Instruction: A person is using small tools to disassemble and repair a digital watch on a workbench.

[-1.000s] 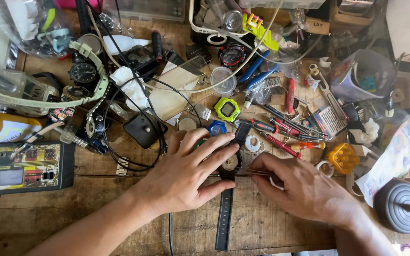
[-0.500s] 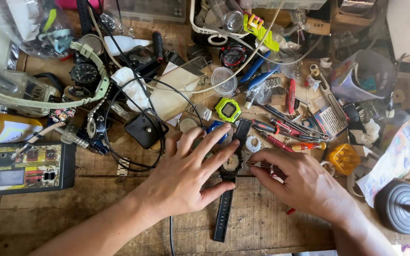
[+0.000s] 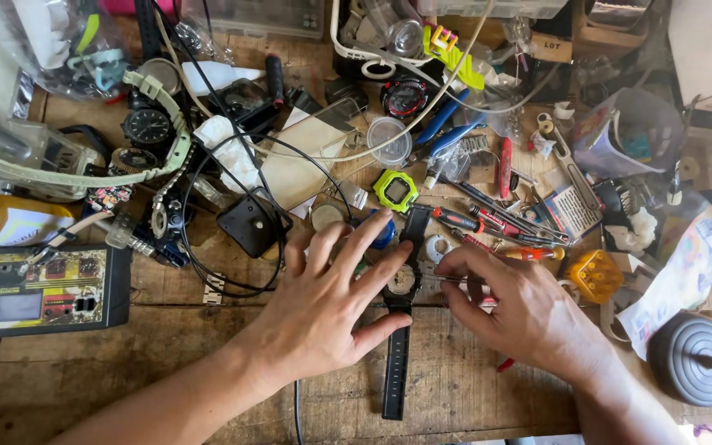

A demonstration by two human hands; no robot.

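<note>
1. My left hand [image 3: 323, 309] lies spread, fingertips pinning the black watch [image 3: 403, 282] flat on the bench [image 3: 109, 379].
2. My right hand [image 3: 529, 313] pinches a thin tool [image 3: 442, 278], its tip at the case just beyond my thumb.
3. Judgement: hold the strap steady; press lightly, so the tip cannot slip.

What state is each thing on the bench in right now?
Black watch: flat on the bench, strap stretched out, case under both hands.
Left hand: fingers spread, resting by the watch case.
Right hand: pinching a thin tool pointed at the case.
Green watch: lying face up, no strap.
Tester box: flat; whether on, cannot tell.
</note>
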